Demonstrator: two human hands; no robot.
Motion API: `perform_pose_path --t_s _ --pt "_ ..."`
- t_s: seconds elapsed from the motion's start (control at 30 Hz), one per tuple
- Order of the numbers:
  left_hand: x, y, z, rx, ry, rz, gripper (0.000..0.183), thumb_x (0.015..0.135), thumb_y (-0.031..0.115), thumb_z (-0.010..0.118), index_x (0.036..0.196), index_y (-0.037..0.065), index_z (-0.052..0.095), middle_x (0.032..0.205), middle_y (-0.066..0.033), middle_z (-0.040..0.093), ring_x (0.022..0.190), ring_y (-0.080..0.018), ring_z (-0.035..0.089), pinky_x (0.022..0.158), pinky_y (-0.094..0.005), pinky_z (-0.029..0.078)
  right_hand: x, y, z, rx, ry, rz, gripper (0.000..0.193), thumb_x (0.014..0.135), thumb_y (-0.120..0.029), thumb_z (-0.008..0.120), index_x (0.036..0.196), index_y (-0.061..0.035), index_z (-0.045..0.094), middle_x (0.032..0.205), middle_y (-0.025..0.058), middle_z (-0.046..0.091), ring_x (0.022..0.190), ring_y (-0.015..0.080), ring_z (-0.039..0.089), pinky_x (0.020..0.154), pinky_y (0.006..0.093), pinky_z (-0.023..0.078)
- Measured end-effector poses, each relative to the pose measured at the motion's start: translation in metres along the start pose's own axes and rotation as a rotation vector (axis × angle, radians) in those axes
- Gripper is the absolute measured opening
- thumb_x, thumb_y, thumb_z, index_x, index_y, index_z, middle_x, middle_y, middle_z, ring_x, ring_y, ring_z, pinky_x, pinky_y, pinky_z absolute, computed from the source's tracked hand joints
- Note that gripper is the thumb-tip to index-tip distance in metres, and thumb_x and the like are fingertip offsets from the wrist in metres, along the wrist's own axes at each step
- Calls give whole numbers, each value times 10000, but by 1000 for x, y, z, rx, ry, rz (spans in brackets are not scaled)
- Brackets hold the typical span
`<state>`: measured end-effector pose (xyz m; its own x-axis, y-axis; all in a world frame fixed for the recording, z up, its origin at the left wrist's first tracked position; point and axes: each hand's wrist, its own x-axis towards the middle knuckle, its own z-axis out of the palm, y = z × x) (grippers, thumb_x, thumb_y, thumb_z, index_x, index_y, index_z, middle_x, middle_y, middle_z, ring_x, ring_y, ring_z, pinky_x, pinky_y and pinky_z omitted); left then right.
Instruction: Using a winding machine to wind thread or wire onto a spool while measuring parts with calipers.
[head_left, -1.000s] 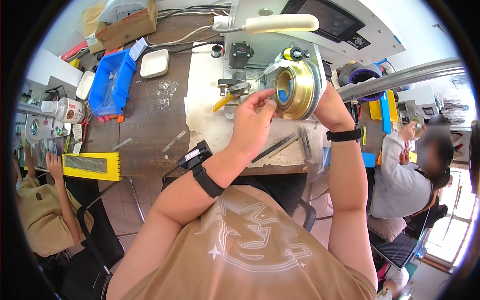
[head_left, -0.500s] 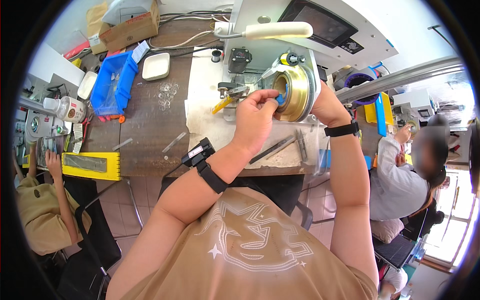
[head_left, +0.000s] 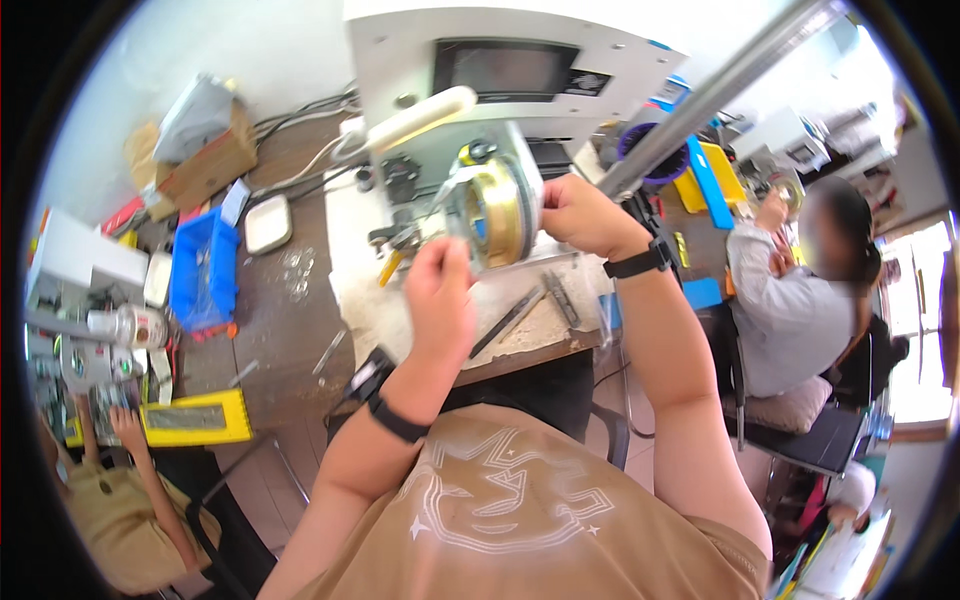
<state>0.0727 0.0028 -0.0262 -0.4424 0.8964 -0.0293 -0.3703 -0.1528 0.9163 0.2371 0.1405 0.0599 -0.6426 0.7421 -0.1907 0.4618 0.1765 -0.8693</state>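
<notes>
A round brass-coloured coil (head_left: 492,212) sits on the spindle of a white winding machine (head_left: 500,70) at the middle of the bench. My left hand (head_left: 438,300) is raised in front of the coil's left face, fingertips pinched at its rim. My right hand (head_left: 583,215) grips the coil's right side, thumb against its edge. A black band is on each wrist. What the left fingertips pinch is too small to tell.
A blue bin (head_left: 203,268), a white dish (head_left: 268,222) and a cardboard box (head_left: 205,160) lie on the brown bench at left. A yellow tray (head_left: 192,420) sits at its near edge. Flat metal tools (head_left: 520,312) lie under the coil. Other people sit at right (head_left: 790,290) and lower left (head_left: 110,500).
The view has swung and moved closer to the machine. My left hand has dropped slightly from the coil's face toward its lower left rim; my right hand stays on the coil.
</notes>
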Motion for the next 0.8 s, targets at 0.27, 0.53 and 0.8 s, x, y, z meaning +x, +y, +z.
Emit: perform_pose_path --t_s 0.27,0.53,0.8 --pt "-4 52 -102 294 175 336 155 1064 185 594 1036 35 617 806 27 534 731 -51 471 656 -207 375 -88 32 -67 -100 425 44 220 935 -172 744 985 42 754 791 -8 677 747 59 559 689 251 475" --pt "40 79 -144 619 255 392 231 1057 242 624 1019 14 641 834 36 562 724 -40 457 646 -215 377 -85 65 -98 -125 708 33 248 942 -212 742 948 36 742 750 -30 632 686 63 515 625 251 441" --pt "36 81 -141 821 284 394 244 1044 240 647 989 1 651 802 38 572 706 -43 475 634 -227 402 -70 77 -92 -126 751 45 255 937 -214 740 932 41 741 729 -2 639 678 71 531 625 262 457"
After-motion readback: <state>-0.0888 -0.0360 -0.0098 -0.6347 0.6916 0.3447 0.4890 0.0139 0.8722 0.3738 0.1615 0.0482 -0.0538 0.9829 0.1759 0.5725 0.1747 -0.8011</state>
